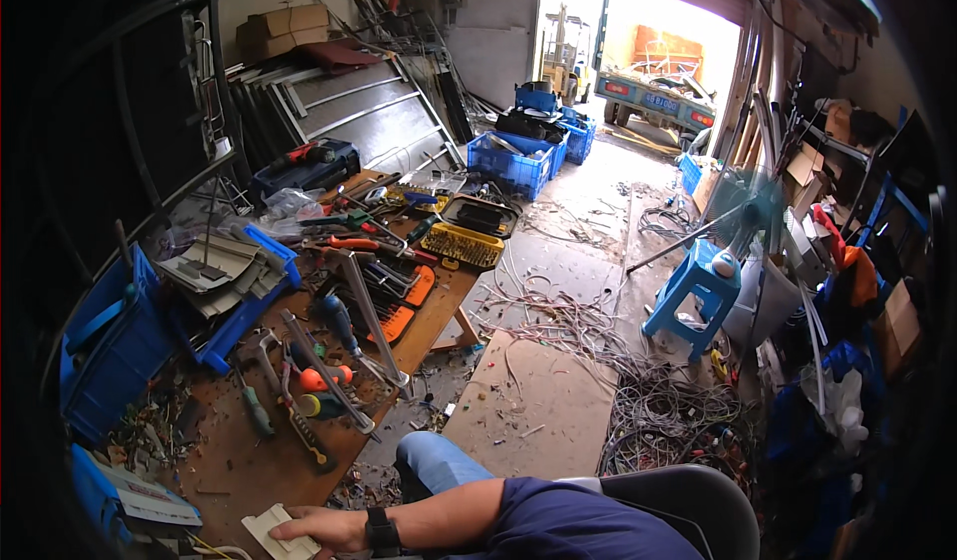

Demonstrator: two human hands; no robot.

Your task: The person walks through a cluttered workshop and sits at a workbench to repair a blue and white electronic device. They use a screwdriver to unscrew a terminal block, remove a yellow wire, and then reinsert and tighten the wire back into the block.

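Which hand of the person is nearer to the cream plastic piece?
Right. The right hand holds the cream plastic piece; the left hand is out of view, so its position cannot be told.

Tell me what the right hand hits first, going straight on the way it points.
Past the beige piece it holds, the right hand would probably meet the thin yellow wire to its left. Depth is unclear; it may pass over that toward the pale panel.
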